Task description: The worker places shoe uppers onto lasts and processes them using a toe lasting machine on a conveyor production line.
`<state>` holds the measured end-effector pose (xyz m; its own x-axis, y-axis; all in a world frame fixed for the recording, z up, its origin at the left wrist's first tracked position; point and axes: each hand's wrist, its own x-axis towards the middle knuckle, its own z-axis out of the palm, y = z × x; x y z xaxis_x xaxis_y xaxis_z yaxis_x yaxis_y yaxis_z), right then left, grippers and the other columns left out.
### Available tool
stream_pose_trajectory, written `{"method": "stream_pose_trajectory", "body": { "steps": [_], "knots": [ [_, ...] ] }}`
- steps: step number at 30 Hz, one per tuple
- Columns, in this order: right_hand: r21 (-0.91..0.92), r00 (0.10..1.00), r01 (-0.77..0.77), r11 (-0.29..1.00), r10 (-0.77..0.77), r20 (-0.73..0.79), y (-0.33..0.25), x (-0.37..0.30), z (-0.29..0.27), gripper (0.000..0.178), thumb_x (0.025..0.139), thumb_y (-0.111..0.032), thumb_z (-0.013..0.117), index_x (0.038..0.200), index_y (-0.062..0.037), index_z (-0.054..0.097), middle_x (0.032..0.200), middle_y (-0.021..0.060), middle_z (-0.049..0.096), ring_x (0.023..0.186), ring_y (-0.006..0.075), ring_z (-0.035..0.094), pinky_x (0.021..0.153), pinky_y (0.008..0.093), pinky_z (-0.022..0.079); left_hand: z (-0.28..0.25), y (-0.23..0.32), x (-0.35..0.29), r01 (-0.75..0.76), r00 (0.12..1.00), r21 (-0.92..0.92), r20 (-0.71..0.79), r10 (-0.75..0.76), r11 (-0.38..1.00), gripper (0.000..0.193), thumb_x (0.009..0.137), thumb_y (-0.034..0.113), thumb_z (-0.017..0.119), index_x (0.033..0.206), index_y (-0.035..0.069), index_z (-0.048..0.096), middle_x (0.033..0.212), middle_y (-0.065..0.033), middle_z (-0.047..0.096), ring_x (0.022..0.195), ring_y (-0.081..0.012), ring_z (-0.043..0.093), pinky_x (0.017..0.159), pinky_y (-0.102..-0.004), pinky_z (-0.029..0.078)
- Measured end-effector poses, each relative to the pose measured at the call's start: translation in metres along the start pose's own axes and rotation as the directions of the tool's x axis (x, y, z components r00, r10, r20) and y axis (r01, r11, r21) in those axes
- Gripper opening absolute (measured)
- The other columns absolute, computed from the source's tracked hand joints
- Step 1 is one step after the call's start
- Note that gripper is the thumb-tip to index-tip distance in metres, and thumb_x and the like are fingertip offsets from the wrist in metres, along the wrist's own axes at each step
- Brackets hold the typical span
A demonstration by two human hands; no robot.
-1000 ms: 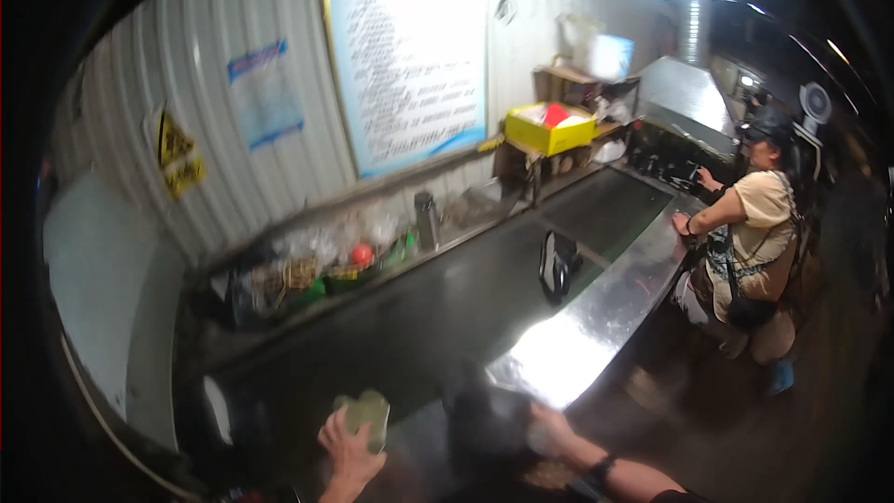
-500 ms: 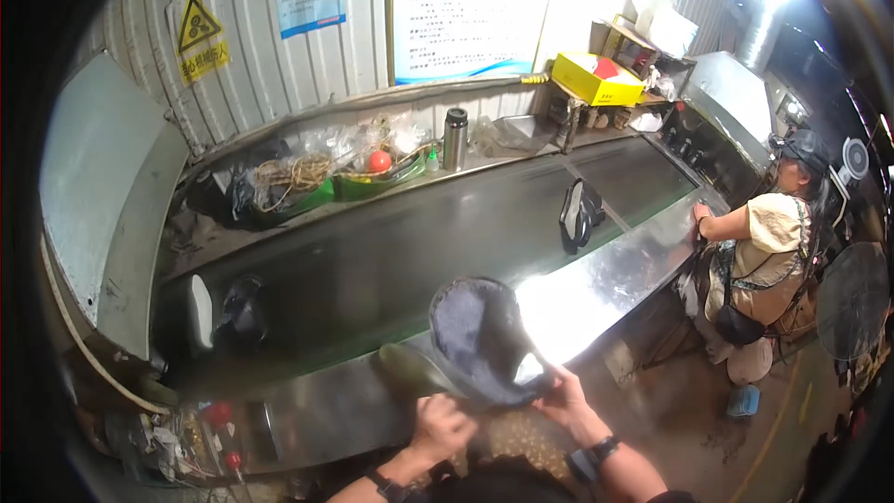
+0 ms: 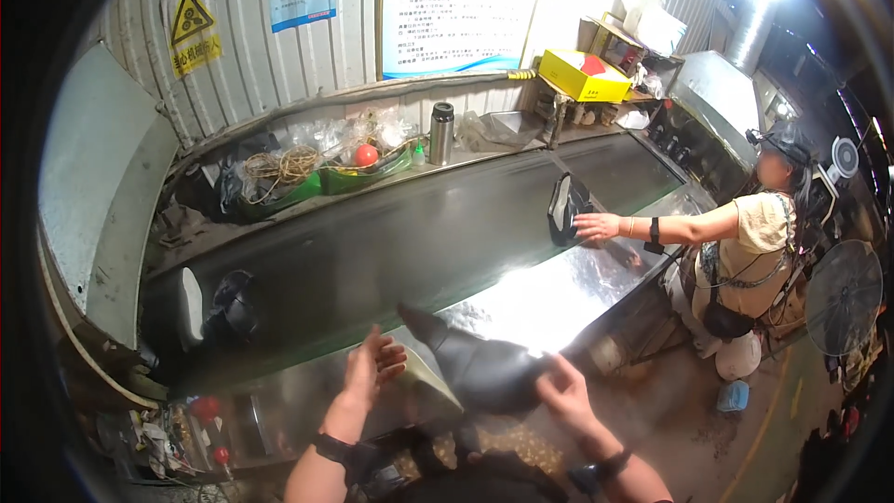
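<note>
My right hand point(image 3: 568, 398) is closed on the wide top end of a black boot upper point(image 3: 489, 368). The upper lies sideways in the air over the bench's near edge, its narrow toe end pointing up and left. My left hand point(image 3: 374, 361) is open, fingers apart, left of the upper. Just beside those fingers is a pale greenish boot sole point(image 3: 426, 382), partly behind the upper; whether they touch it I cannot tell. On the dark belt at left are a white sole point(image 3: 191, 307) and a dark upper point(image 3: 235, 305).
A co-worker's hand point(image 3: 596, 225) reaches from the right to a black upper with a pale sole point(image 3: 562, 210) on the belt point(image 3: 410, 224). Along the far ledge stand a steel flask point(image 3: 441, 135), green bins point(image 3: 293, 194) and a yellow box point(image 3: 585, 76). A metal hood point(image 3: 116, 214) rises at left.
The boot upper has turned from its opening facing me to lying sideways. My left hand has moved left and its fingers have spread. The co-worker's arm has stretched out to the belt.
</note>
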<state>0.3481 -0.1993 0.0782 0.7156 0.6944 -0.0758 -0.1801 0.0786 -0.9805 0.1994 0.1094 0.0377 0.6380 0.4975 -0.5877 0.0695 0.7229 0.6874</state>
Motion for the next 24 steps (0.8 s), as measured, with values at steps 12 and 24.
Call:
{"method": "stream_pose_trajectory", "body": {
  "steps": [12, 24],
  "knots": [
    [-0.585, 0.612, 0.786, 0.199, -0.376, 0.696, 0.146, -0.018, 0.046, 0.070, 0.083, -0.022, 0.071, 0.145, -0.0072, 0.041, 0.126, 0.0172, 0.048, 0.120, 0.0338, 0.050, 0.114, 0.0540, 0.034, -0.064, -0.053, 0.101, -0.189, 0.855, 0.781, -0.167, 0.490, 0.596, 0.024, 0.092, 0.020, 0.065, 0.088, -0.003, 0.070, 0.070, -0.0090, 0.064, 0.070, -0.0210, 0.060, 0.069, -0.0399, 0.051],
    [-0.292, 0.782, 0.410, 0.864, -0.169, 0.600, 0.119, -0.001, 0.009, 0.106, 0.086, -0.027, 0.074, 0.157, 0.0018, 0.001, 0.165, 0.0221, 0.001, 0.153, 0.0315, 0.005, 0.123, 0.0437, 0.007, -0.103, -0.093, 0.141, -0.179, 0.681, 0.936, -0.104, 0.724, 0.303, 0.036, 0.092, 0.028, 0.063, 0.090, -0.007, 0.072, 0.089, -0.0223, 0.073, 0.085, -0.0347, 0.069, 0.080, -0.0432, 0.053]
  ]
}}
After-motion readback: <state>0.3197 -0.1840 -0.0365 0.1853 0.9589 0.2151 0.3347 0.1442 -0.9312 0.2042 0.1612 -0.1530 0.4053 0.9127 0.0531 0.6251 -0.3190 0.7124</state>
